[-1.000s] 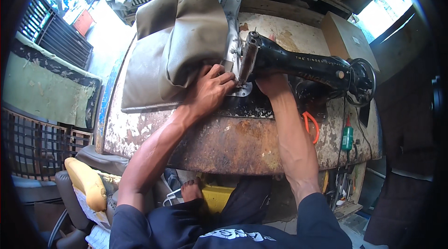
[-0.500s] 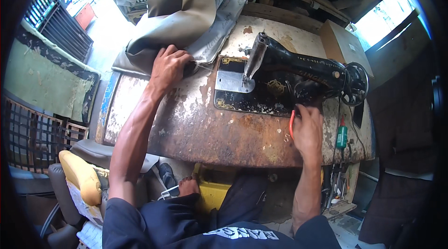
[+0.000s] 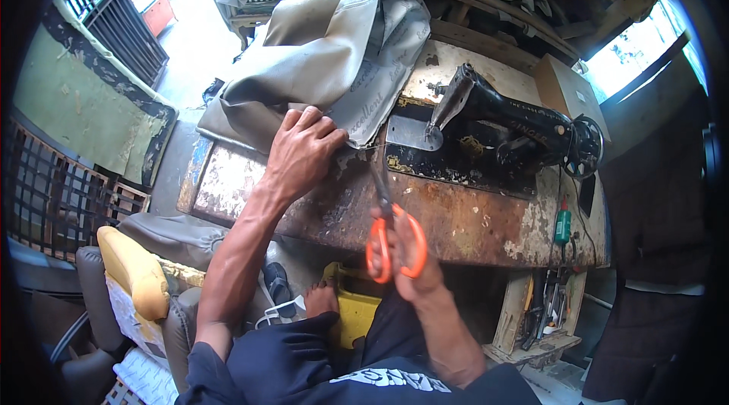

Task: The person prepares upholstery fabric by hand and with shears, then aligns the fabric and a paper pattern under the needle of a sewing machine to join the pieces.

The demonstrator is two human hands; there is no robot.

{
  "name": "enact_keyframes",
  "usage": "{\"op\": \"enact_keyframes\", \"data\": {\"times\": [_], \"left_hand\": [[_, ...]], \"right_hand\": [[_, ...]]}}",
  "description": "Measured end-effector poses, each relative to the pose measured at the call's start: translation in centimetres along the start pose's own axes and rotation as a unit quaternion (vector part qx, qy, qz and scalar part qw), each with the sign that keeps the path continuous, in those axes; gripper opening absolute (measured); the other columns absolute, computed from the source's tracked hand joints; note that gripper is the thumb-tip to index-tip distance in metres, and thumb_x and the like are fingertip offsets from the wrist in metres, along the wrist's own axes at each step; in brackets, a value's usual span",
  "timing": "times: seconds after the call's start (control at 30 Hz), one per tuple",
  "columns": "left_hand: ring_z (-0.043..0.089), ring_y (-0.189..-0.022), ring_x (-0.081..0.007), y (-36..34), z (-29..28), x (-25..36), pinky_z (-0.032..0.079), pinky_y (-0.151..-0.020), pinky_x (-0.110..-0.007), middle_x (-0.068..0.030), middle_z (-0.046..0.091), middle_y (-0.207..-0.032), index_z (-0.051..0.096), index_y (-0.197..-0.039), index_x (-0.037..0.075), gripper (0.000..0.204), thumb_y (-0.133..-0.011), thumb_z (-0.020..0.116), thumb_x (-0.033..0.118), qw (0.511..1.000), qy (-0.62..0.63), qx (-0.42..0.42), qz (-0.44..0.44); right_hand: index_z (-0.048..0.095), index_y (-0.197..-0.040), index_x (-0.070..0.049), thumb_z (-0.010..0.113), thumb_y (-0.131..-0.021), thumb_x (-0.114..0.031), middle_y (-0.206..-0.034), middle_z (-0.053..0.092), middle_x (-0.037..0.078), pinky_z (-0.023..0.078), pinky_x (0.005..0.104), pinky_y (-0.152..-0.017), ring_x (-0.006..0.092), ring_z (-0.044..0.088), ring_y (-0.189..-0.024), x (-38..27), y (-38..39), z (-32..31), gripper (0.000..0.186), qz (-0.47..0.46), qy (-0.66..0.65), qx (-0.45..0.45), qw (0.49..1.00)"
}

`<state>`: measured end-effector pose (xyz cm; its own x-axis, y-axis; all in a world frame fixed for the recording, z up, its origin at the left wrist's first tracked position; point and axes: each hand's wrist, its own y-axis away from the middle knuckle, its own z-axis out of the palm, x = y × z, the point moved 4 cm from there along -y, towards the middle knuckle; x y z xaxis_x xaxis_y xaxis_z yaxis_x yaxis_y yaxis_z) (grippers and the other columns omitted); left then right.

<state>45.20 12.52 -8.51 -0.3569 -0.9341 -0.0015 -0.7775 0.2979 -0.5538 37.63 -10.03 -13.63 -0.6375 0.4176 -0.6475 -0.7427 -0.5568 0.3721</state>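
A large piece of grey-beige upholstery leatherette [image 3: 311, 67] lies folded at the far left of the worktable, its pale printed backing partly turned up. My left hand [image 3: 302, 153] is closed on its near edge, fingers bent over it. Between that edge and the needle area of the black sewing machine [image 3: 524, 122] runs a thin pale thread [image 3: 367, 147]. My right hand [image 3: 419, 272] holds orange-handled scissors [image 3: 386, 204] in front of the machine. Their dark blades point away from me toward the thread and look slightly parted, though motion blurs them.
The worn wooden worktable [image 3: 456, 215] has chipped paint. A green bottle [image 3: 562, 224] with a red tip hangs at its right front, above an open tool drawer [image 3: 543, 340]. A cardboard box [image 3: 566, 94] stands behind the machine. Yellow foam [image 3: 137, 272] sits low left.
My right hand has brought the scissors from the machine's right front leftward, near the thread. The view has shifted; my left hand still grips the leatherette, now nearer its corner by the thread.
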Motion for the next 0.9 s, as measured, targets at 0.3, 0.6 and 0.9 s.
{"op": "enact_keyframes", "data": {"times": [0.3, 0.6, 0.9], "left_hand": [[0.060, -0.110, -0.0222, 1.6, -1.5, -0.5, 0.042, -0.100, -0.038, -0.0021, 0.070, -0.100, 0.076, -0.104, 0.013, 0.023, -0.083, 0.068, 0.015, 0.999, 0.039, -0.022, -0.017], [0.062, -0.126, -0.0391, 4.0, -5.2, -12.1, 0.044, -0.111, -0.050, -0.0226, 0.069, -0.132, 0.063, -0.141, 0.002, 0.069, -0.090, 0.080, 0.044, 0.888, -0.027, 0.062, -0.455], [0.074, -0.079, -0.0219, -3.1, -19.5, -1.5, 0.058, -0.077, -0.035, -0.0094, 0.075, -0.087, 0.079, -0.104, 0.009, 0.018, -0.088, 0.075, 0.004, 0.960, 0.158, 0.192, -0.131]], "right_hand": [[0.051, -0.146, -0.005, 0.072, -0.103, -0.033, -0.096, 0.060, -0.001, 0.048, 0.0194, -0.056, 0.0042, 0.056, -0.070, 1.1, -2.7, 2.2, 0.055, -0.066, 0.203, 0.027, 0.977], [0.060, -0.142, -0.003, 0.074, -0.094, -0.025, -0.124, 0.067, 0.022, 0.050, 0.0505, -0.097, 0.0403, 0.064, -0.110, -8.2, 2.7, -5.1, 0.054, -0.220, 0.776, 0.282, 0.519], [0.028, -0.166, -0.003, 0.079, -0.096, -0.026, -0.152, 0.050, 0.023, 0.055, 0.0471, -0.106, 0.0374, 0.059, -0.133, -3.5, -4.6, 3.0, 0.089, -0.296, 0.595, -0.044, 0.746]]}}
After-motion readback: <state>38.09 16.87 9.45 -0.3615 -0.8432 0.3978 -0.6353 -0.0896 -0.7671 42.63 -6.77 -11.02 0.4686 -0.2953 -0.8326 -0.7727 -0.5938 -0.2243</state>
